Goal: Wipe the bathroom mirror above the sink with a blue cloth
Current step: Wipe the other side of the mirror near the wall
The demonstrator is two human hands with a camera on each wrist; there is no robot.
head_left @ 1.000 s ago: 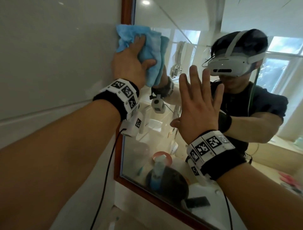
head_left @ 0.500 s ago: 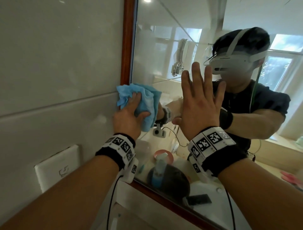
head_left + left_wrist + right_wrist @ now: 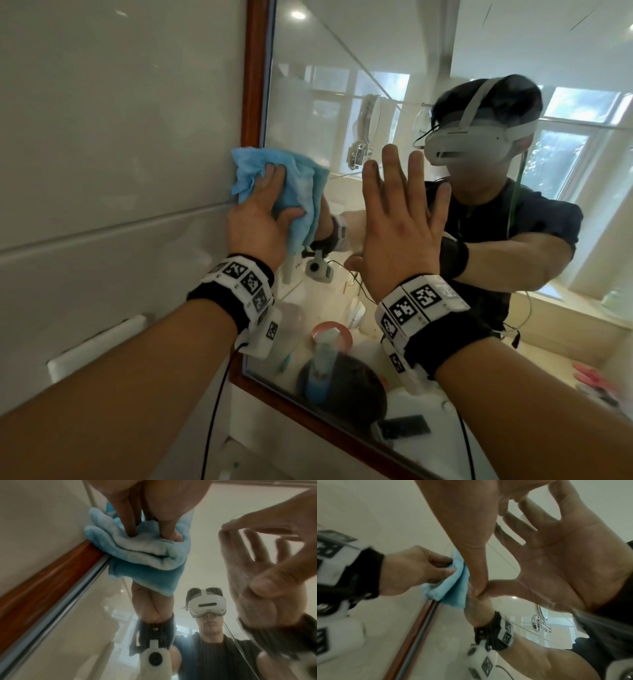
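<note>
1. Head view, bathroom: pale tiled wall (image 3: 120,137) filling the left of the frame, mirror (image 3: 342,85) with a brown wooden frame (image 3: 253,68) filling the right. Lower middle, seen in the glass: sink counter with a pump bottle (image 3: 322,370).
2. Same view, middle left: left hand (image 3: 257,219) pressing the blue cloth (image 3: 301,185) on the glass, right at the frame's edge, fingers and thumb curled into the folds. Cloth bunched, long side running up and down, sitting above and just right of the hand.
3. Same view, middle: right hand (image 3: 400,233) flat on the glass, fingers spread wide, holding nothing. Near the cloth but not touching.
4. Next wipe, at a guess: sideways along the glass, toward the right of the frame. Left hand nearer the cloth; right hand sitting in that path.
5. Left wrist view, upper middle: fingers (image 3: 126,515) dug into the blue cloth (image 3: 145,555), one corner lapping over the wooden frame (image 3: 51,572).
6. Right wrist view, middle left: left hand (image 3: 412,572) gripping the blue cloth (image 3: 452,591) beside the frame; right thumb touching the glass.
7. Against one second ago: cloth and left hand lower down the left edge, no longer near the top corner. Against half a second ago: hardly shifted. Right hand in the same spot.
</note>
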